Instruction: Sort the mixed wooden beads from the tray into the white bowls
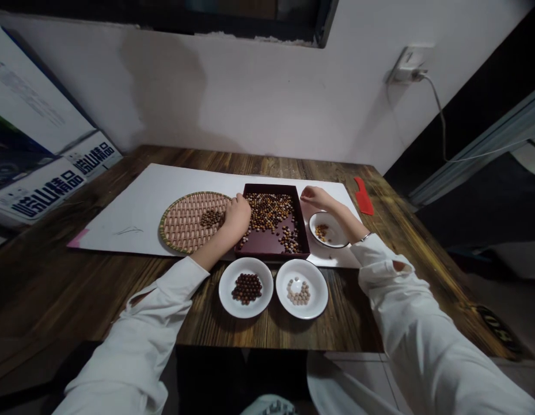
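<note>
A dark maroon square box (259, 244) holds many mixed beads (269, 212) in brown, yellow and pale tones. My left hand (238, 216) is at the box's left edge, over the right rim of a round woven tray (181, 222); its fingers are curled and what they hold, if anything, is hidden. Brown-green beads (211, 218) lie on the tray beside it. Just past the box's right side, my right hand (317, 197) has its fingers pinched together, on something too small to make out. Below its wrist stands a white bowl (336, 238) with a few yellow-brown beads (322, 231).
Nearer me are a white bowl (246, 311) of dark red-brown beads (247, 288) and another bowl (302, 311) of pale beads (299, 294). A white board (124, 207) lies under the box. A red comb (363, 199) is at right; printed cartons (46, 178) stand left.
</note>
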`<state>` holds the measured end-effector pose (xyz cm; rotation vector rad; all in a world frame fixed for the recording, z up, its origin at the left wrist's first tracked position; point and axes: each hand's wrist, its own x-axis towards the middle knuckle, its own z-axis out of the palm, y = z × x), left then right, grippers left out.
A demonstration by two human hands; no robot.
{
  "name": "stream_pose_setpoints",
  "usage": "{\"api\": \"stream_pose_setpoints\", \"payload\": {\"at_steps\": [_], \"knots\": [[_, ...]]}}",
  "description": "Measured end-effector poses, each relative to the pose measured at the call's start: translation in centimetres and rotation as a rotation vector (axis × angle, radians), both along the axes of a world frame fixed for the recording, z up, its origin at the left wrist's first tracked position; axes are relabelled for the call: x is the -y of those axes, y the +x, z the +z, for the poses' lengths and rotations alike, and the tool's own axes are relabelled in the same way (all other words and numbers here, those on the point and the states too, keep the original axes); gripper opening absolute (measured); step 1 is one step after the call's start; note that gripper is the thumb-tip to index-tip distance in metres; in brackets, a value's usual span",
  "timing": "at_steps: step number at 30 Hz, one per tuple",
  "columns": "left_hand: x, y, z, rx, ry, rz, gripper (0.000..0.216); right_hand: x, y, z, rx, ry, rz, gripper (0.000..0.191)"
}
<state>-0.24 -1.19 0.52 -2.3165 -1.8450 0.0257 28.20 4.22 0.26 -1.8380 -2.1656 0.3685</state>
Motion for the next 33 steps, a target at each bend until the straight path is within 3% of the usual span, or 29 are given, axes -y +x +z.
{"api": "stream_pose_setpoints", "payload": {"at_steps": [7,16,21,29,33], "knots": [[0.1,0.0,0.3,0.007,-0.017,-0.006,0.049,3.2,2.7,-0.8,-0.137,0.169,0.07,0.015],[0.3,0.0,0.4,0.023,-0.007,-0.019,0.048,8.8,4.4,-2.4,-0.588,0.24,-0.091,0.034],[0.0,-0.1,0.2,0.089,-0.033,0.002,0.049,9.6,3.4,-2.5,-0.732,0.197,-0.161,0.048],[-0.6,-0.2,-0.4,0.133,-0.028,0.03,0.048,9.6,2.5,-2.9,-0.838,0.185,-0.127,0.054],[-0.5,0.0,-0.3,0.163,-0.035,0.053,0.047,9.7,2.7,-3.1,-0.838,0.139,-0.104,0.048]]}}
